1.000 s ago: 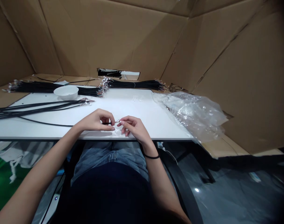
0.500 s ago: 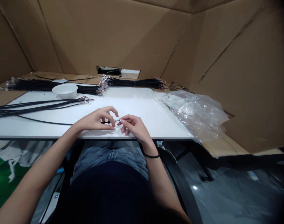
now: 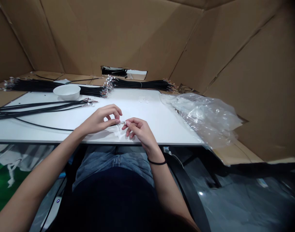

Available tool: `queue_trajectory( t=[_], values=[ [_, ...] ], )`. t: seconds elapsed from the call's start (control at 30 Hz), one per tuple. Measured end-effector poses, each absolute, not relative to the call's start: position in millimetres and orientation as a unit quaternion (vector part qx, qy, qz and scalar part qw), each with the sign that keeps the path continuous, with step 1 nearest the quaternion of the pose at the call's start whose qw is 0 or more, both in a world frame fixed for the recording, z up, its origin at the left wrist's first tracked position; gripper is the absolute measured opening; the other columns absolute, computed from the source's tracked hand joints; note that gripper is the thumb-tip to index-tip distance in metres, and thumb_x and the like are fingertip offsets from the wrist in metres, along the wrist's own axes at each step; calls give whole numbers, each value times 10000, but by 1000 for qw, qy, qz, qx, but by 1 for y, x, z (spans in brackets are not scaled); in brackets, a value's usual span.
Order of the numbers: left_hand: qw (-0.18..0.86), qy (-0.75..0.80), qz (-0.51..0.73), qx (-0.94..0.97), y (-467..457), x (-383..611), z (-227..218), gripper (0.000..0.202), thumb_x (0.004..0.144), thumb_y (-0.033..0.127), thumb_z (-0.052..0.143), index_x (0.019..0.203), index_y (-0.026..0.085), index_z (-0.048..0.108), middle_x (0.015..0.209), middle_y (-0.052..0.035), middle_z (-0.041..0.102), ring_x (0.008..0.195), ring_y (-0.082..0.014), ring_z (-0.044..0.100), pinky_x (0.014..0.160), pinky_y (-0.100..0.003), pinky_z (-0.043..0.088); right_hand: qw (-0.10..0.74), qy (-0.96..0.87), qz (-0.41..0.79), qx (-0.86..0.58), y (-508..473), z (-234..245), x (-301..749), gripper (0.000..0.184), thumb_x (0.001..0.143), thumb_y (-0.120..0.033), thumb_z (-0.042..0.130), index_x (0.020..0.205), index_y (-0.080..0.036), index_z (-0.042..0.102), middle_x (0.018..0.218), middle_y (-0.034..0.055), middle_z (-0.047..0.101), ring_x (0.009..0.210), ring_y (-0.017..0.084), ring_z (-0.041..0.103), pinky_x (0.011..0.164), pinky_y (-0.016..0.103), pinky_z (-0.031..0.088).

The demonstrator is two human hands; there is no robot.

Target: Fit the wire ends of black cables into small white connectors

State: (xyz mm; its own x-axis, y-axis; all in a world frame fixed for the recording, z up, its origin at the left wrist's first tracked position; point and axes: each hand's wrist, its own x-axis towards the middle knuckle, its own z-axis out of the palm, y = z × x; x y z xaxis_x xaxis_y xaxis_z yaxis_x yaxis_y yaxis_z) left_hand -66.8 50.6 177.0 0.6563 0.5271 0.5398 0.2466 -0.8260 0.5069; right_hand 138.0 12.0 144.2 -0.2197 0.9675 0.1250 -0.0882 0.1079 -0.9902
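Note:
Near the table's front edge my left hand (image 3: 100, 120) is closed, thumb and finger pinching the thin wires at the end of a black cable (image 3: 44, 126). That cable runs off to the left under my wrist. Facing it, my right hand (image 3: 143, 130) pinches a small white connector (image 3: 125, 122) between thumb and forefinger, its other fingers curled loosely. The thin wires (image 3: 121, 122) span the short gap between both hands, and a loose strand hangs below. How the wires meet the connector is too small to tell.
Several black cables (image 3: 36, 111) lie at left, with a white bowl (image 3: 66, 92) behind them. Bundled cables (image 3: 140, 84) line the back by the cardboard wall (image 3: 128, 38). A clear plastic bag (image 3: 205, 112) covers the right side of the white table (image 3: 162, 129). Small clear pieces (image 3: 144, 100) lie mid-table.
My left hand's fingers have closed together onto the wires, having been spread apart. The wires now run straight to the connector in my right hand, which has barely moved.

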Motion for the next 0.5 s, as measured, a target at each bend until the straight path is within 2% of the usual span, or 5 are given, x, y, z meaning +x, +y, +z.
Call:
queue_trajectory(
  t=[0.27, 0.43, 0.5],
  values=[
    [186, 217, 373, 883, 51, -67, 177, 168, 926, 295, 576, 857, 161, 650, 924, -56, 653, 848, -134, 608, 676, -205, 491, 508, -518, 580, -370, 17, 146, 127, 351, 697, -470, 774, 805, -158, 653, 731, 18, 697, 505, 74, 572, 420, 161, 437],
    [168, 203, 388, 883, 48, -67, 181, 133, 878, 268, 644, 804, 165, 686, 966, -59, 644, 873, -144, 607, 816, -259, 490, 518, -511, 589, -351, 21, 144, 124, 341, 699, -455, 779, 824, -169, 641, 735, 8, 688, 503, 71, 565, 418, 165, 450],
    [157, 199, 396, 883, 48, -68, 181, 112, 864, 253, 663, 800, 166, 696, 990, -66, 638, 900, -153, 609, 825, -269, 493, 519, -510, 595, -343, 22, 144, 125, 347, 688, -452, 789, 820, -170, 637, 724, 4, 684, 498, 71, 561, 418, 168, 452]
  ],
)
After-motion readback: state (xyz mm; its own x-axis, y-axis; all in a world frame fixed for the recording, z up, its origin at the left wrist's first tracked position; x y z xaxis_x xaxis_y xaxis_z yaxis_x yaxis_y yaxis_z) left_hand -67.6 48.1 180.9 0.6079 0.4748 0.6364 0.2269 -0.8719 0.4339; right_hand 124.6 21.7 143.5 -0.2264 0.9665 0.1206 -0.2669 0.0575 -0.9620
